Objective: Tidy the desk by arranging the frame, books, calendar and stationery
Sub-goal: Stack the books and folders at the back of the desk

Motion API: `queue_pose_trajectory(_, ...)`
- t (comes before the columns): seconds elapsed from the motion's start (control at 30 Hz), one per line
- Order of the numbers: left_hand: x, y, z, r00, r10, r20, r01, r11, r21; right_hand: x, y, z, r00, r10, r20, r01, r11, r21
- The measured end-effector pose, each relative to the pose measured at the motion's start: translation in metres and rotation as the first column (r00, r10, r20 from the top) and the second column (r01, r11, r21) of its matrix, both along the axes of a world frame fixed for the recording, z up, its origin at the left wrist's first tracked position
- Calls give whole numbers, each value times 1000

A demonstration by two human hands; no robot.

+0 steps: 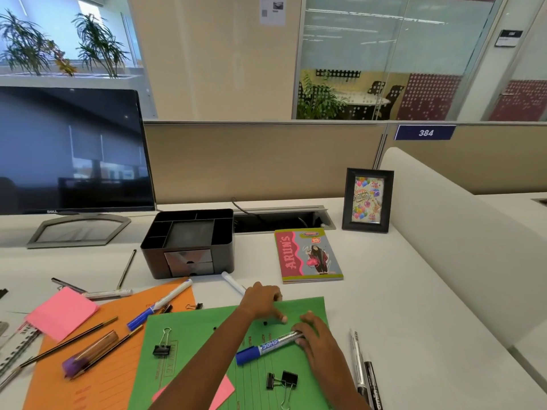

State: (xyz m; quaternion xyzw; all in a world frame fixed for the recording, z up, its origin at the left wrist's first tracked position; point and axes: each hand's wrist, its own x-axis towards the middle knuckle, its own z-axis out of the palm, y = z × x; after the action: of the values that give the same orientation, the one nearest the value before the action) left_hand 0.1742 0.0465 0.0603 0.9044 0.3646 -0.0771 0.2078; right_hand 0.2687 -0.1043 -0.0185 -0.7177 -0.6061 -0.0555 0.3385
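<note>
My right hand (316, 338) grips the rear end of a blue-capped whiteboard marker (266, 347) that lies on a green folder (192, 350). The loosely bent fingers of my left hand (262, 301) rest on the folder's top edge, over one end of a white pen (232, 282). A black picture frame (368, 199) stands upright at the back right. In front of it a pink-and-grey notebook (307, 255) lies flat. The black desk organiser (189, 241) sits mid-desk with nothing visible in its compartments.
An orange folder (97, 380) under the green one carries a second blue marker (159, 304), pencils and a purple-capped pen (88, 353). Pink sticky notes (62, 312) lie left, binder clips (281, 383) on the green folder, two markers (359, 365) right. A monitor (71, 149) stands back left.
</note>
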Motion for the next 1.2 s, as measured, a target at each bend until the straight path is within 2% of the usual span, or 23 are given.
queue_pose_trajectory(0.1,1,10,8,986,97,134,-94,995,-30,2,6,9,1000,-14,-18,15,999,52)
queue_pose_trajectory(0.23,0,27,23,961,160,226,-165,986,5,3,12,23,999,-22,-34,25,995,100)
queue_pose_trajectory(0.47,-7,47,52,924,223,311,-237,972,7,5,20,27,996,-32,-77,33,999,10)
queue_pose_trajectory(0.77,-10,71,91,865,285,412,-355,929,103,10,16,26,995,-30,-98,19,994,-107)
queue_pose_trajectory(0.9,-10,76,113,844,279,458,-383,911,152,16,14,19,981,-33,-190,-8,977,-211)
queue_pose_trajectory(1.07,-12,75,145,803,245,543,-398,899,182,14,10,13,965,-21,-260,-30,981,-192)
queue_pose_trajectory(1.2,-17,70,168,753,235,615,-396,908,138,12,11,15,958,-14,-287,-51,974,-219)
